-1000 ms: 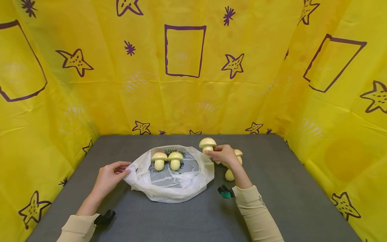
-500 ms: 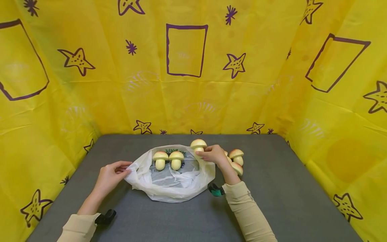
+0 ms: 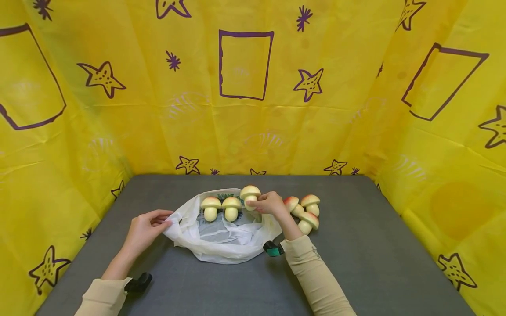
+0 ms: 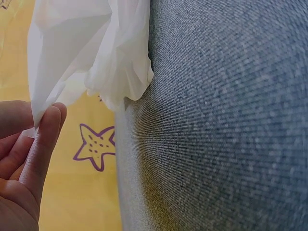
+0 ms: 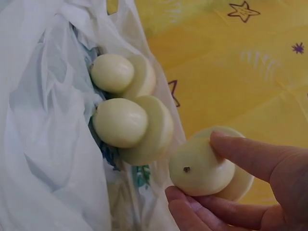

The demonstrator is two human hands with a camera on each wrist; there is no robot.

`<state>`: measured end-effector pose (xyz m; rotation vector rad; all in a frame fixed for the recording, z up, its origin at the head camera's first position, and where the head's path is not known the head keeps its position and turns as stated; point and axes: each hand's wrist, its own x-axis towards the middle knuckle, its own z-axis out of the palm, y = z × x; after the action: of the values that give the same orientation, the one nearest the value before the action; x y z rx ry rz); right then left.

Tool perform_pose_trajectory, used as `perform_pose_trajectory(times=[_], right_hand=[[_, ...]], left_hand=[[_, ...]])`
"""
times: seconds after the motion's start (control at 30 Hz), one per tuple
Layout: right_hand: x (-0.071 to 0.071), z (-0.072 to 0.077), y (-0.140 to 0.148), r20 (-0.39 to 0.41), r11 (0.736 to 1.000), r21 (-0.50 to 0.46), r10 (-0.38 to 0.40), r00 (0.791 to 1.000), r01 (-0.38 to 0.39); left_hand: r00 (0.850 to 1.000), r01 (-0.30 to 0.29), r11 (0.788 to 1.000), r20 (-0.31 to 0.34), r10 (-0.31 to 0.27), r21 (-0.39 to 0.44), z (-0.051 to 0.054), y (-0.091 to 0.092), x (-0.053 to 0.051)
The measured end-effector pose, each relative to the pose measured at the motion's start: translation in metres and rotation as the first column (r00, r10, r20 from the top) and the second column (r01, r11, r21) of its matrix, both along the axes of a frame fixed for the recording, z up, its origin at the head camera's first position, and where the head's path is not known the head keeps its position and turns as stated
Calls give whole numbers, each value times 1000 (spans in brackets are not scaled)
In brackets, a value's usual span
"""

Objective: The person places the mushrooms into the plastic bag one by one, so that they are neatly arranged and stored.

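A white plastic bag [image 3: 221,253] lies spread with its mouth wide on the table. Two toy mushrooms, a left one [image 3: 211,210] and a right one [image 3: 231,209], stand side by side inside it. My left hand [image 3: 146,228] pinches the bag's left edge between thumb and fingers, as the left wrist view also shows. My right hand [image 3: 272,205] holds a third mushroom [image 3: 250,194] by its stem, over the bag's right part. In the right wrist view this held mushroom [image 5: 202,166] is beside the two in the bag, apart from them.
Several more mushrooms [image 3: 308,221] with yellow and reddish caps lie grouped on the grey table [image 3: 356,245], right of the bag. Yellow cloth [image 3: 253,131] with purple drawings walls the table at the back and sides.
My right hand has moved left with its mushroom, from beside the bag's right rim to over its mouth. The grouped mushrooms have come into fuller view. My left hand keeps its pinch on the bag.
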<state>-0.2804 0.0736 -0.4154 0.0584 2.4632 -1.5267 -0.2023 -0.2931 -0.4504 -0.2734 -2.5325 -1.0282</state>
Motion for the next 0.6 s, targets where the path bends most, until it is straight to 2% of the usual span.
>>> perform_pose_trajectory(times=[0.2, 0.6], right_hand=[[-1, -7, -5, -7, 993, 122, -7, 1000, 8], [2, -16, -5, -49, 982, 186, -20, 999, 28]], left_hand=[[1000, 6, 1000, 13, -6, -10, 0, 1, -1], [1000, 9, 1000, 6, -9, 12, 2, 1, 2]])
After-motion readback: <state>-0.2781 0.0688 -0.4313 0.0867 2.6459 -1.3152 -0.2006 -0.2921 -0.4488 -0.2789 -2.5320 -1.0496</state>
